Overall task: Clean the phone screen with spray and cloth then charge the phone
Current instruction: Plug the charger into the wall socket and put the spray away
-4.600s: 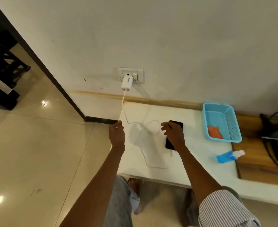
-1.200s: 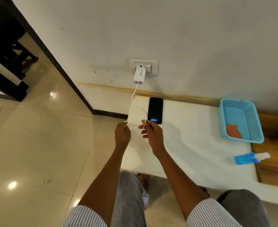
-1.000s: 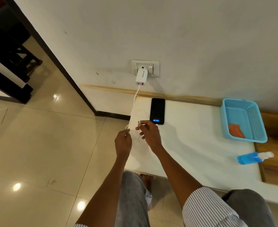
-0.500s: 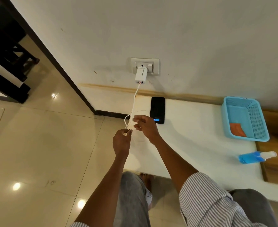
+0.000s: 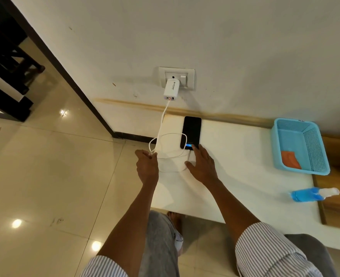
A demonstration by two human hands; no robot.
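Small printed logo on white charger (image 5: 171, 89), too blurry to read

phone (image 5: 192, 131) on table (image 5: 235, 156), basket (image 5: 323, 156) right

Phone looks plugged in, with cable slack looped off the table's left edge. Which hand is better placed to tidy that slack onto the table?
Left. The left hand already pinches the white cable where the loop hangs by the table edge. The right hand lies open, fingertips at the near end of the phone, so it would probably have to reach across.
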